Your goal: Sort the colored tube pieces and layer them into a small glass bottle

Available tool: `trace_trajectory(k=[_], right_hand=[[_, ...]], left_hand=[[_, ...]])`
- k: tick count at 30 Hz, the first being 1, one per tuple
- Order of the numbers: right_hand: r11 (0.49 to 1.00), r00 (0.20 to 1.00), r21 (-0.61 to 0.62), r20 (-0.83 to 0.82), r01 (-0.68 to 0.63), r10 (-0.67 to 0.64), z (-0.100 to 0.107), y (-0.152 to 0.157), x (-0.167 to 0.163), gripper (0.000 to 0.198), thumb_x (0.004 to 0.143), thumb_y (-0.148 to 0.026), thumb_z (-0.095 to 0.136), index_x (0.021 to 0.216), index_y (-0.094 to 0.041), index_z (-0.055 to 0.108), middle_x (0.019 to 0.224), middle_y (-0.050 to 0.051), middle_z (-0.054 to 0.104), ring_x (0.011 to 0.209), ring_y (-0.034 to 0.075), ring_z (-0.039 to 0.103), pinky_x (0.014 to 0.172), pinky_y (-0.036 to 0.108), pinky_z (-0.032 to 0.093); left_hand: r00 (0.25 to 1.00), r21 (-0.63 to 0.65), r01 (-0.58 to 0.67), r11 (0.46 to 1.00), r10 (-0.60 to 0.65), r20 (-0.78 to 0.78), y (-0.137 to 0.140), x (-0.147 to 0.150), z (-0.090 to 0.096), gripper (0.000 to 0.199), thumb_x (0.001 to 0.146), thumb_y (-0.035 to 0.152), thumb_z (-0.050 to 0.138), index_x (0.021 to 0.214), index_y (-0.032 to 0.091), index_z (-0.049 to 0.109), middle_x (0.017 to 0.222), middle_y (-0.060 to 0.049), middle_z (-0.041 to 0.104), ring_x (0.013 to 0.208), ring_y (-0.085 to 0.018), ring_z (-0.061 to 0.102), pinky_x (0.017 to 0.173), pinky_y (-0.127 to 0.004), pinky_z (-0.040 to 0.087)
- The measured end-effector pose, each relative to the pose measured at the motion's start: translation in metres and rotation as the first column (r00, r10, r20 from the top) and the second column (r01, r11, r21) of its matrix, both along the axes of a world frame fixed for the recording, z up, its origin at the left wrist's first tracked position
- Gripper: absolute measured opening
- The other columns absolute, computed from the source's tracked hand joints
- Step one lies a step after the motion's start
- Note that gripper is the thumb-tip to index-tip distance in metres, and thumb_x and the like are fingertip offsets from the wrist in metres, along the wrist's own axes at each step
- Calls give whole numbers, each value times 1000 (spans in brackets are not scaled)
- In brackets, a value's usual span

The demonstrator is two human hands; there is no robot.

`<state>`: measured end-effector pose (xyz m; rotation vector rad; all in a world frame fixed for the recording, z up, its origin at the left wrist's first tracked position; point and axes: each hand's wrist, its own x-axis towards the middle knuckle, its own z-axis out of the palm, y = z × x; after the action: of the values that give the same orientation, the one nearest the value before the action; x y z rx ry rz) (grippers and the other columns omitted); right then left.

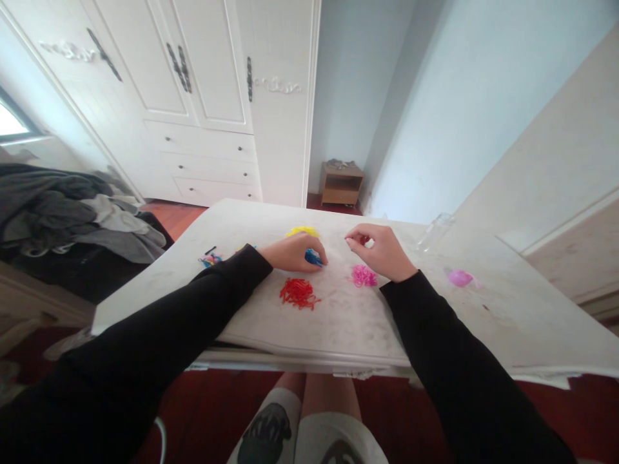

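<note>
My left hand [297, 251] rests on the table with its fingers curled and fingertips together at a small blue pile of what look like rubber bands [313, 258]. Part of that pile is hidden by the hand. Just behind it lies a yellow pile [303, 231], and in front of it a red pile [298, 293] of the same thin pieces. My right hand [380, 248] hovers above the table, thumb and fingertips pinched together; whatever is between them is too small to make out. Below its wrist sits a pink pile [364, 276].
A mixed-colour pile [211, 259] with a dark stick lies at the table's left. To the right are a clear plastic container [436, 232] and a bright pink item [460, 278]. The white table [338, 328] faces a white wardrobe [203, 154]; dark clothes [53, 212] are heaped at left.
</note>
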<state>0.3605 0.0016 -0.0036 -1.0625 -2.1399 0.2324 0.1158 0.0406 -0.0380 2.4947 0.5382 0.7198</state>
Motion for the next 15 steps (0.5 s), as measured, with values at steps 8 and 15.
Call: trace_trajectory(k=[8, 15], right_hand=[[995, 994, -21, -21, 102, -103, -8, 11, 11, 11, 82, -21, 62, 78, -18, 71, 70, 3, 70, 66, 17, 59, 68, 31, 45], [973, 956, -21, -182, 228, -228, -11, 23, 22, 9, 76, -16, 60, 77, -19, 69, 80, 4, 70, 75, 18, 64, 70, 32, 52]], left_hand=[[999, 65, -36, 997, 33, 33, -1, -4, 3, 19, 72, 11, 70, 87, 18, 80, 88, -4, 78, 81, -16, 71, 80, -26, 54], [948, 70, -264, 962, 246, 200, 1, -7, 10, 16, 87, 27, 64, 86, 16, 77, 85, -7, 77, 78, -16, 68, 78, -27, 52]])
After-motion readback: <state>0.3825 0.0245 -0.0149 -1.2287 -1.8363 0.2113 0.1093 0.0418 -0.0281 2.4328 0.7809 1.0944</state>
